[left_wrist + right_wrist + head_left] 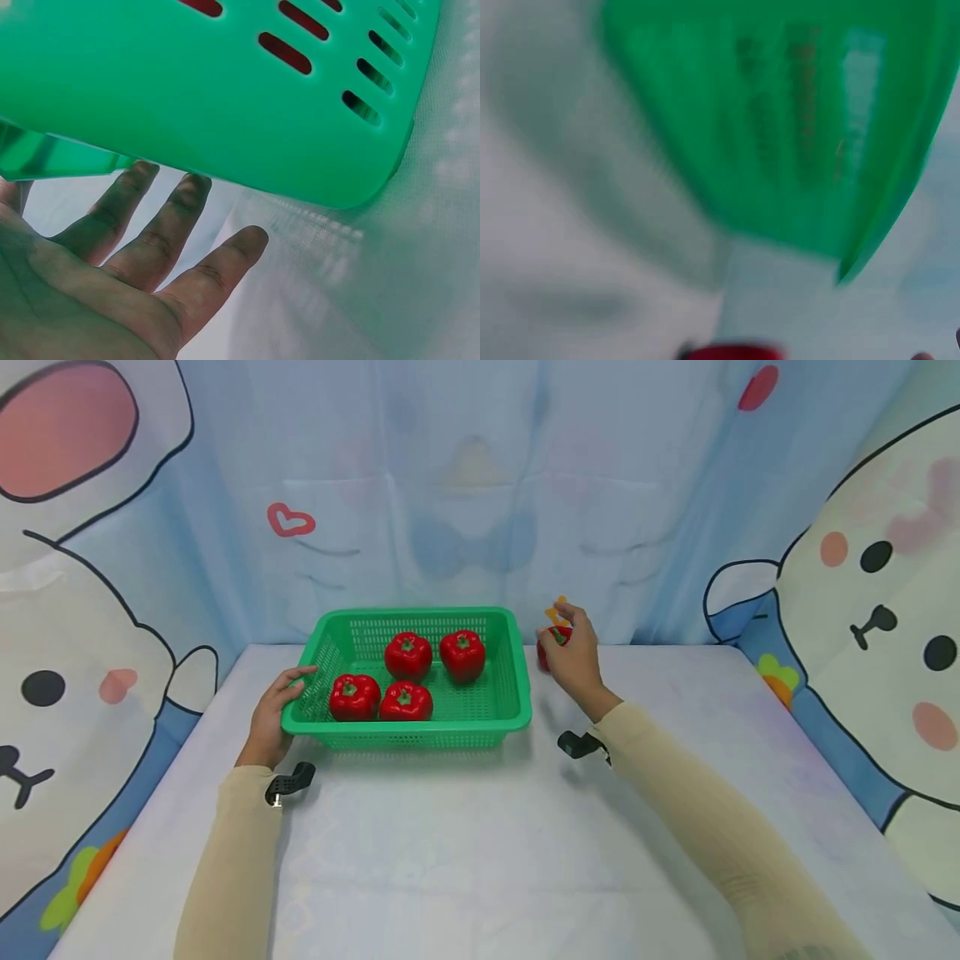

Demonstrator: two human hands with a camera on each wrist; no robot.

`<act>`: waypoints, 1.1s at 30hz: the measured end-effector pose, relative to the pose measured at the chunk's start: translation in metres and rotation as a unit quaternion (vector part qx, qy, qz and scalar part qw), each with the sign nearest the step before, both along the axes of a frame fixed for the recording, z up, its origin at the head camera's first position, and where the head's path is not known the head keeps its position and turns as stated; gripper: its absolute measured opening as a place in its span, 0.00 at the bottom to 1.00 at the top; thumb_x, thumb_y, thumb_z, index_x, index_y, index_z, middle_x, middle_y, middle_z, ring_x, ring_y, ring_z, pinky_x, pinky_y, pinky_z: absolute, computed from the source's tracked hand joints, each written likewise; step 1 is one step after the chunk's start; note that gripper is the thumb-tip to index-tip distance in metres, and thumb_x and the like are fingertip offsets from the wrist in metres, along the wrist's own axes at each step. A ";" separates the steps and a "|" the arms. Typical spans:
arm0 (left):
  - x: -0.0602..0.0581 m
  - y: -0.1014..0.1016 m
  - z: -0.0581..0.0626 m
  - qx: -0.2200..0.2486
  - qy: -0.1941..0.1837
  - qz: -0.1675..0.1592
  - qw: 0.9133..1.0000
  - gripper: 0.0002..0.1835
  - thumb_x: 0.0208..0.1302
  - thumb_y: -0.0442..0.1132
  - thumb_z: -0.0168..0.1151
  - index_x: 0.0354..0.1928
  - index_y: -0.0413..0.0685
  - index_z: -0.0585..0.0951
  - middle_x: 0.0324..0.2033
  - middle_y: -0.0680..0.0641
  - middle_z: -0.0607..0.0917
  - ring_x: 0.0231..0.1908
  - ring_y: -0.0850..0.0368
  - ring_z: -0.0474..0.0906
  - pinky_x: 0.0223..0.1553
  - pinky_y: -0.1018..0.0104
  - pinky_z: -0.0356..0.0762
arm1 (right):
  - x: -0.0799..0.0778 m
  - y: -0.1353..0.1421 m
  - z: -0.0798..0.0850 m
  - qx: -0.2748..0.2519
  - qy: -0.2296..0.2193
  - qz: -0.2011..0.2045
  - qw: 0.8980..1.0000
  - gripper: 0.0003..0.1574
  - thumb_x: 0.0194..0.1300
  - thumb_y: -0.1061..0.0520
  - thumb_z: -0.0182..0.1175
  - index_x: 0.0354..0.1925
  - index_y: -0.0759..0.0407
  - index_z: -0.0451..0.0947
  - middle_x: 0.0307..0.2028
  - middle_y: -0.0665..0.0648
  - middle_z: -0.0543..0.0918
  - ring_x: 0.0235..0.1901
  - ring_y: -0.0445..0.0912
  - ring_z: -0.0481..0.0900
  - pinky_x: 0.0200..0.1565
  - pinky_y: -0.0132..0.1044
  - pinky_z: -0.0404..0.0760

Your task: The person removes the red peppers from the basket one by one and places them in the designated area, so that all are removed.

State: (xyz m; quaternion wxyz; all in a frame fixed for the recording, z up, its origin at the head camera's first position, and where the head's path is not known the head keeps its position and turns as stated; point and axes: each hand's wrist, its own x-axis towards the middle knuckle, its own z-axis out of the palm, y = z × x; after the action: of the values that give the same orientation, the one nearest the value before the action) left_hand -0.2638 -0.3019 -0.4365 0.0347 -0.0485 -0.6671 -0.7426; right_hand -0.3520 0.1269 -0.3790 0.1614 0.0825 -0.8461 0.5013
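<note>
A green plastic basket point(420, 727) stands on the table with several red bell peppers point(406, 700) inside. At its left end, my left hand point(272, 718) touches the rim with fairly straight fingers; the fingertips point(196, 184) meet the basket's edge point(225, 142) in the left wrist view. To the right of the basket, my right hand point(573, 656) is over another red bell pepper point(543, 657), thumb and forefinger spread apart. That pepper point(735, 352) shows only at the bottom of the blurred right wrist view, with a gap between it and a fingertip point(922, 357).
A white cloth covers the table point(420, 860). Behind it hangs a light blue curtain point(465, 527) printed with cartoon animals. A small orange-yellow shape point(553, 615) shows beyond the right hand. Each wrist wears a dark camera mount point(291, 783).
</note>
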 end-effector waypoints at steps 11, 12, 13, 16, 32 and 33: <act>-0.001 0.002 0.003 0.000 -0.017 0.012 1.000 0.18 0.79 0.48 0.44 0.64 0.55 0.70 0.70 0.44 0.59 0.58 0.61 0.69 0.50 0.77 0.75 | 0.054 -0.076 0.015 0.107 -0.103 0.223 0.963 0.46 0.67 0.49 0.64 0.74 0.55 0.53 0.69 0.63 0.66 0.69 0.58 0.65 0.65 0.55 0.70; -0.001 0.002 0.003 -0.001 -0.019 0.013 1.000 0.18 0.79 0.48 0.44 0.64 0.55 0.70 0.70 0.45 0.59 0.58 0.62 0.69 0.50 0.76 0.75 | 0.054 -0.081 0.014 0.115 -0.113 0.230 0.960 0.47 0.67 0.48 0.64 0.74 0.55 0.52 0.69 0.62 0.66 0.69 0.58 0.65 0.65 0.54 0.70; -0.001 0.002 0.003 -0.003 -0.020 0.013 1.000 0.18 0.79 0.48 0.44 0.64 0.56 0.70 0.70 0.45 0.59 0.57 0.62 0.69 0.50 0.76 0.75 | 0.054 -0.086 0.012 0.123 -0.120 0.235 0.957 0.49 0.66 0.47 0.65 0.75 0.55 0.51 0.69 0.62 0.66 0.69 0.58 0.65 0.65 0.53 0.71; 0.000 0.002 0.002 -0.007 -0.020 0.015 1.000 0.17 0.78 0.48 0.44 0.63 0.58 0.71 0.68 0.46 0.61 0.56 0.62 0.70 0.49 0.76 0.76 | 0.052 -0.100 0.009 0.141 -0.150 0.241 0.948 0.54 0.64 0.45 0.66 0.76 0.54 0.48 0.69 0.61 0.66 0.69 0.56 0.65 0.63 0.52 0.74; -0.001 0.004 -0.002 -0.017 -0.014 0.012 1.000 0.19 0.79 0.50 0.43 0.65 0.56 0.70 0.72 0.42 0.56 0.60 0.58 0.67 0.49 0.77 0.76 | 0.048 -0.142 0.004 0.248 -0.191 0.217 0.925 0.55 0.56 0.45 0.73 0.71 0.59 0.55 0.63 0.61 0.72 0.61 0.51 0.73 0.59 0.46 0.78; -0.001 0.004 -0.002 -0.017 -0.014 0.014 1.000 0.20 0.79 0.50 0.43 0.66 0.55 0.69 0.72 0.42 0.56 0.60 0.58 0.67 0.49 0.77 0.76 | 0.049 -0.143 0.003 0.256 -0.187 0.215 0.924 0.54 0.56 0.45 0.73 0.70 0.60 0.56 0.63 0.60 0.73 0.60 0.51 0.74 0.59 0.45 0.78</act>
State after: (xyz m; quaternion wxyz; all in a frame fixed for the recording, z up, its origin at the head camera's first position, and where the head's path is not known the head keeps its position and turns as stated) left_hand -0.2647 -0.2981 -0.4382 0.0344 -0.0293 -0.6809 -0.7310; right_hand -0.3033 -0.0159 -0.3755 -0.1382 0.2054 -0.9223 0.2967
